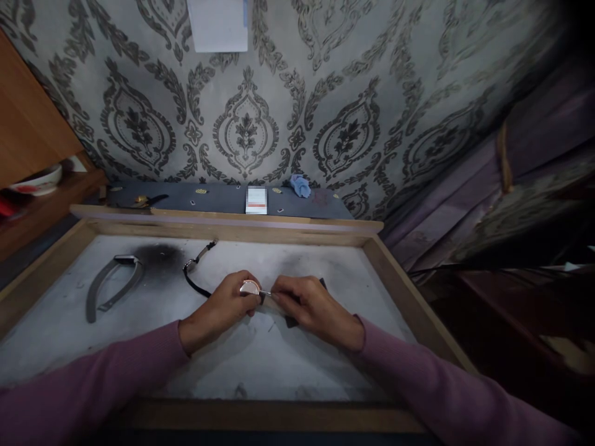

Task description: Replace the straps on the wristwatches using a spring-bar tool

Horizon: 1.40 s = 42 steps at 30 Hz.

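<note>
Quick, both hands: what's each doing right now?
Left hand: closed, holding a round shiny watch piece.
Right hand: closed, pinching a thin metal rod.

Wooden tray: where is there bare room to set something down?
Bare, though smudged: tray floor between left hand, right hand and near rim; also between right hand and right rim. Crowded: the centre, where the left hand grips a round shiny piece and the right a thin tool beside a dark item; leftward, grey watch and black watch.

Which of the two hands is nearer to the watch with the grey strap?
Left. The left hand is to the right of the grey-strapped watch, holding a round shiny piece; the right hand is farther right, beyond it.
</note>
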### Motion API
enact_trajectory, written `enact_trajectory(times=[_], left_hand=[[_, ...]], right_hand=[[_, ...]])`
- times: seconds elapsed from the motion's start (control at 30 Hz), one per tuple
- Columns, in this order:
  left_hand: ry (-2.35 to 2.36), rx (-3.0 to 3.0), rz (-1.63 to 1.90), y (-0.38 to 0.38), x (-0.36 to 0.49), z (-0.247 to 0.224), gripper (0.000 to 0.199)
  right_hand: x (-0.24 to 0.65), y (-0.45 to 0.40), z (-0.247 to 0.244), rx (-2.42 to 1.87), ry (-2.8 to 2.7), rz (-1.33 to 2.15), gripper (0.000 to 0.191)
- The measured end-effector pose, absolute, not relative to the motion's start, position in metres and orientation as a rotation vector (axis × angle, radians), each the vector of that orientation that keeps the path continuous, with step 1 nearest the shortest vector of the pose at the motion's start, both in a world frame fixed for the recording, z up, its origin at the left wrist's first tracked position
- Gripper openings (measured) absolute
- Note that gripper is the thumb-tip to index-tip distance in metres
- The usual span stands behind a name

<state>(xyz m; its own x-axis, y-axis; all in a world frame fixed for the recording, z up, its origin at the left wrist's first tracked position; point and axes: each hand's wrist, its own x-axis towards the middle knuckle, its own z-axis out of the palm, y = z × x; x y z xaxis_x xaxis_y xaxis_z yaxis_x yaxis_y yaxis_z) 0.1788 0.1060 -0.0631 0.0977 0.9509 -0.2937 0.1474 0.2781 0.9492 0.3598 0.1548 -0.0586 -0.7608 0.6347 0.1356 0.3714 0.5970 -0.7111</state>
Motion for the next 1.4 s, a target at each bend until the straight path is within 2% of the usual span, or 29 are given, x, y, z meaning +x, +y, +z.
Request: enact_trajectory(times=[0.43,1.4], left_hand=[[1.317,1.135,0.857,0.1045,0.1799,-0.0631,0.008],[1.395,1.236,0.81,0.1067,0.176,-0.0688,0.008]], right_hand=[[0.3602,0.1534,-0.0552,-0.758,-2.494,0.941,0.021],[0.359,0.1536,-0.0595,-0.786,-2.465,0.943,0.018]])
